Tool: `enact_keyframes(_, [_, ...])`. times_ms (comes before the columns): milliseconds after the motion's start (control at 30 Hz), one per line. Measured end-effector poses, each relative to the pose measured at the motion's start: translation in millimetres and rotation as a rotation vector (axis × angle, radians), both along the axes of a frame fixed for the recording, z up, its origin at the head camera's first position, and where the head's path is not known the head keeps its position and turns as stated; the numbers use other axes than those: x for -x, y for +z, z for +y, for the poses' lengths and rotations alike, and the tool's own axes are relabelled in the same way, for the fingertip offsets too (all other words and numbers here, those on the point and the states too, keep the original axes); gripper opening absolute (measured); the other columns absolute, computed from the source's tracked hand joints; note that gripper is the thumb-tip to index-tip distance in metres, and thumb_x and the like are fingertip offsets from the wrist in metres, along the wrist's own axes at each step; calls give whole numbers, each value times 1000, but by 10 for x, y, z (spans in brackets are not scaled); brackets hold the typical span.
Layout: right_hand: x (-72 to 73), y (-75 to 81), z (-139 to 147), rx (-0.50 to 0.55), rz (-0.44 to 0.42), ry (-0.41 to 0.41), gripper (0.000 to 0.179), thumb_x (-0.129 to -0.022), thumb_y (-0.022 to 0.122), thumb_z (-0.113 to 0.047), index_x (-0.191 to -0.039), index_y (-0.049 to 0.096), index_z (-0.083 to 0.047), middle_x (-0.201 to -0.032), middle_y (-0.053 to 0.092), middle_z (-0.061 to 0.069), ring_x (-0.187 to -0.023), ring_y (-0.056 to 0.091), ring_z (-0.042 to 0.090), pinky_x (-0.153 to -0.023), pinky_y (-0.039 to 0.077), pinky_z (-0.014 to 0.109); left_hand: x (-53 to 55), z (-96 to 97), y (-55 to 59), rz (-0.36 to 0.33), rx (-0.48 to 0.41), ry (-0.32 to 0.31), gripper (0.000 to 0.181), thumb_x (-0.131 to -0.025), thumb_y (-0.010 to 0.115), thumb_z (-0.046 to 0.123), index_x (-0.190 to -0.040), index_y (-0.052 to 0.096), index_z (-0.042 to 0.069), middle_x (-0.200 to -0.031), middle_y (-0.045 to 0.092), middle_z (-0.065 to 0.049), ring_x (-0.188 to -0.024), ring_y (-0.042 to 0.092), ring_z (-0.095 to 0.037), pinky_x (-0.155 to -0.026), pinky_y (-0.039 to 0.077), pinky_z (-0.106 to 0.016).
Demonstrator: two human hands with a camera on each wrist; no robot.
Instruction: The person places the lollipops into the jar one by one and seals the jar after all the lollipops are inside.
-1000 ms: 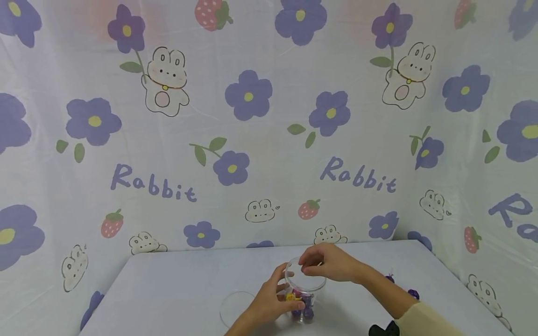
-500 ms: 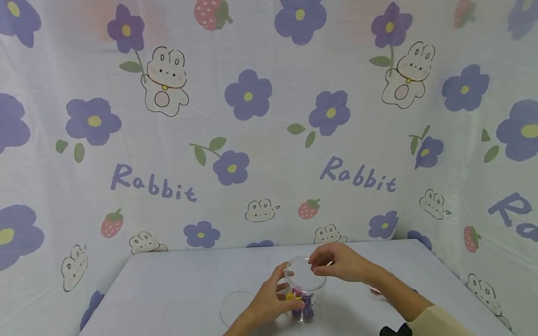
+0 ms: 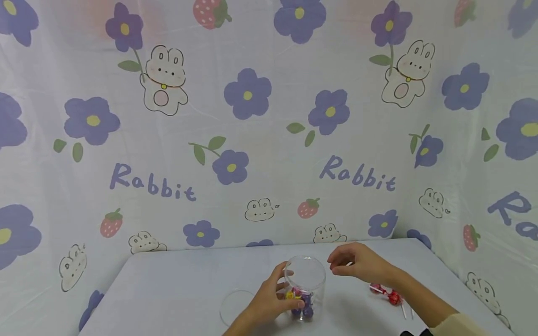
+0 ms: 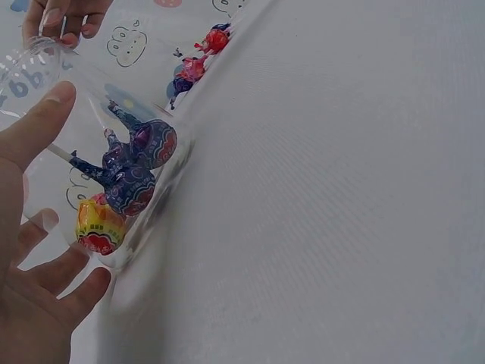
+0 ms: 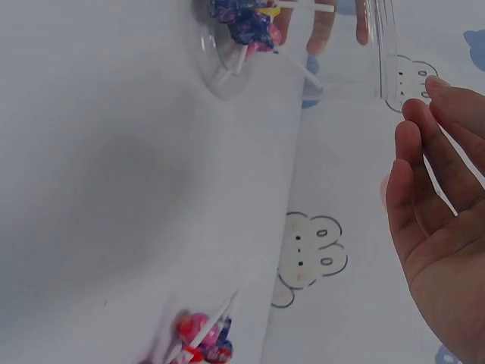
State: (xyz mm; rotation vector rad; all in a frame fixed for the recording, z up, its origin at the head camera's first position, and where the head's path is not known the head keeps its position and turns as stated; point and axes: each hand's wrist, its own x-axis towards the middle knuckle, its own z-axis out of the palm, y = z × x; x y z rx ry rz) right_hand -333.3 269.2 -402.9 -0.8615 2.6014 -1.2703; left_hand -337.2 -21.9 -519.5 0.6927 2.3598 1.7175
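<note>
A clear plastic jar (image 3: 317,282) stands on the table, its top uncovered. My left hand (image 3: 269,298) grips its side, thumb at the front and fingers behind. Inside, low down, are several wrapped lollipops: purple ones (image 4: 130,189), a yellow one (image 4: 100,227) and a pink one (image 5: 265,42) partly hidden. To the right of the jar my right hand (image 3: 361,263) hovers apart from it, fingers loosely bent, holding nothing. Beneath the right forearm lie more lollipops, including a red one (image 3: 394,297), with white sticks.
Left of the jar a round clear lid (image 3: 237,305) lies flat on the white table (image 3: 176,289), partly behind my left wrist. A white curtain (image 3: 269,140) printed with flowers and rabbits hangs behind the table and along its sides.
My right hand has moved right, from over the jar's mouth to beside it. Red lollipops have come into sight as the forearm shifted. The left hand and jar have stayed put.
</note>
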Motion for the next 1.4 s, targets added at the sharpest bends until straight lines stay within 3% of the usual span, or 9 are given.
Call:
enact_keyframes(233, [-56, -49, 194, 30, -67, -32, 19, -96, 75, -11, -112, 71, -4, -100, 72, 5, -93, 69, 25, -83, 59, 26, 7, -36, -15, 4, -5, -16, 95, -86, 87, 31, -161, 29, 21, -151, 50, -11, -134, 51, -46, -104, 51, -53])
enact_keyframes(500, [-129, -126, 464, 25, -71, -70, 19, -97, 74, -11, -113, 71, -2, -101, 73, 7, -93, 70, 27, -79, 61, 27, -7, -61, 3, 27, -1, -22, 95, -87, 87, 31, -161, 29, 20, -151, 50, -12, -134, 51, -46, -104, 51, -52])
enact_keyframes(833, [-170, -265, 823, 15, -144, -189, 25, -97, 75, -17, -115, 70, 0, -105, 72, 11, -98, 68, 37, -82, 62, 33, 0, -61, 8, 38, -4, -32, 94, -87, 86, 33, -161, 29, 24, -151, 50, -14, -133, 52, -45, -104, 51, -51])
enact_keyframes(1133, [-224, -405, 1183, -21, -187, -249, 34, -100, 71, -22, -120, 67, 6, -110, 71, 16, -99, 68, 34, -82, 60, 32, 9, -49, -23, 60, -6, -58, 97, -88, 86, 31, -162, 26, 16, -151, 48, -18, -133, 52, -45, -104, 52, -49])
enact_keyframes(1400, [-271, -546, 1489, -68, -223, -332, 34, -101, 69, -18, -119, 65, 10, -108, 72, 16, -97, 69, 33, -81, 61, 41, -20, -62, -19, 57, -6, -50, 93, -88, 86, 32, -161, 28, 23, -150, 50, -12, -133, 53, -44, -103, 52, -50])
